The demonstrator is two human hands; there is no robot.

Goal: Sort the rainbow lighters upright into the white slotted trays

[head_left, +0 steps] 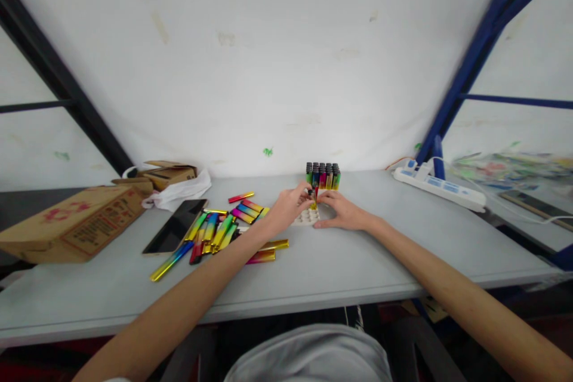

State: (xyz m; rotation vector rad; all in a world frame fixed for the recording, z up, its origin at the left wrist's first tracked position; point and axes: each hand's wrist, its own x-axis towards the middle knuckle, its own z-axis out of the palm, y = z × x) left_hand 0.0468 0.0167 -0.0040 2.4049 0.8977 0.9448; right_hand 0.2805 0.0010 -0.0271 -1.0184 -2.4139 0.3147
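My left hand [290, 208] is closed in a pinch on a lighter [314, 198] with a dark top and a shiny red and yellow body. The lighter stands over a white tray [305, 218] with rows of round holes. My right hand [341, 212] curves round the tray's right side, thumb at the near corner and forefinger by the lighter; the hands partly cover the tray. Just behind stands a tight block of upright lighters [323, 176] with black tops. Left of my left hand lies a loose pile of shiny multicoloured lighters [219, 231], partly behind my forearm.
A dark-screened phone or tablet [176, 228] lies left of the pile. Beyond it are a cardboard box [76, 221], a smaller opened box [166, 175] and a white plastic bag [181, 191]. A white power strip [441, 187] with cables is at the right, before the blue frame [465, 77].
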